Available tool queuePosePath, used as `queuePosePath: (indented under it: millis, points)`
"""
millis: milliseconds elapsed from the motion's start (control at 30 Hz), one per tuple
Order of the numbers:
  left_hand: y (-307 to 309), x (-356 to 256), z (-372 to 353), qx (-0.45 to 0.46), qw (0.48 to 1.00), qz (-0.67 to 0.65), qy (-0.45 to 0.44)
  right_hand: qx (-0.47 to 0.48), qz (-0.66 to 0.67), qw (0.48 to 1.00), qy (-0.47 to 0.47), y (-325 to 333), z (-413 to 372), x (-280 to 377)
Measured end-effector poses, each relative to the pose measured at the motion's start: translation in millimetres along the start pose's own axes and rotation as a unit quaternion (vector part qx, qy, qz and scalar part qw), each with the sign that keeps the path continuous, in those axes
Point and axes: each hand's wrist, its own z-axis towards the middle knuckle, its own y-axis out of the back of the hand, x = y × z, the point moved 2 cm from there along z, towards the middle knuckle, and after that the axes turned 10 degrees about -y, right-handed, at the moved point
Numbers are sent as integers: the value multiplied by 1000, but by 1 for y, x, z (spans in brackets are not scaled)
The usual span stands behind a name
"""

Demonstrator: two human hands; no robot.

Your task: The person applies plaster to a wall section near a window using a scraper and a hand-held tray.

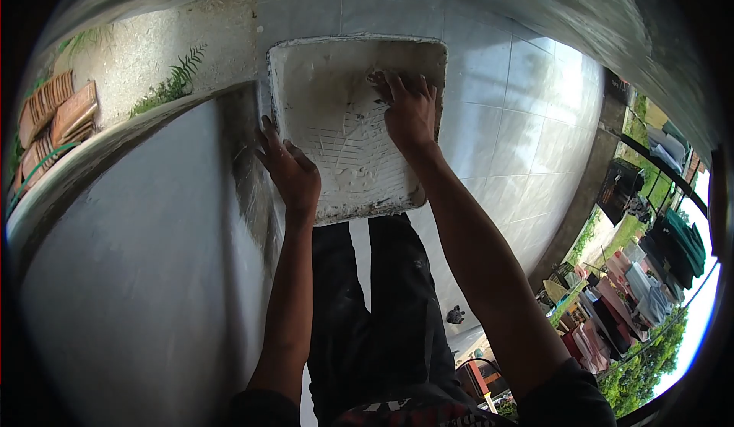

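Head view, looking steeply down; white rectangular paint-crusted tray point(344, 129) lies on the pale glossy floor tiles point(520, 121), upper middle of frame; its left rim sits just beside the foot of a smooth grey wall point(138, 274); raised ribs show across the tray's middle, with grey smears over the bed and a thick white crust along the rim.

Left hand point(289, 173): at the tray's lower-left rim; fingers stretched out and loose, not clenched, lying along the edge and touching it; whether the thumb hooks over the rim, cannot tell.

Right hand point(409, 110): inside the tray, upper-right part; palm down, fingers spread and flat on the bed, fingertips near the far rim; grasping nothing, only pressed on the surface.

Both forearms bare, reaching forward from dark sleeves; black trousers point(382, 312) directly below the tray's near edge.

Surroundings: stack of reddish-brown clay roof tiles point(53, 113) at far left; green ferns point(172, 83) on a rough concrete strip beside them; at far right, beyond the tiled floor, a clutter of coloured goods and green bushes, too small to tell apart.
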Motion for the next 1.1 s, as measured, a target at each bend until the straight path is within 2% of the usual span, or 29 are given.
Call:
queuePosePath:
  millis: [133,233,300,367,433,533,567,800,967,1100]
  points:
    - [0,-1,5,-2,1000,1,14,-58,49,997,22,6,18,-2]
    - [0,-2,0,2,999,-3,32,-59,-17,998,-4,-13,13,-2]
    - [-1,1,2,-10,999,-4,31,-57,-26,998,32,-22,-9,6]
    - [-2,4,-1,-17,1000,-1,-17,-64,7,998,27,-20,-19,3]
    - [-1,3,1,-19,1000,-4,-18,-88,19,996,29,-13,-18,-1]
    - [-2,3,-2,-25,999,-3,-20,-40,3,999,32,-9,-19,0]
    - [-3,4,-1,-32,999,4,-26,1,-41,999,26,-18,-27,-3]
    - [-7,7,-4,-21,1000,-9,-15,69,-55,996,24,-26,-70,-12]
    - [-4,7,-4,-13,1000,-8,-18,22,-12,999,40,-8,-56,1]
    - [-3,7,-3,-12,1000,-10,-14,-10,-11,998,60,-28,-59,-5]
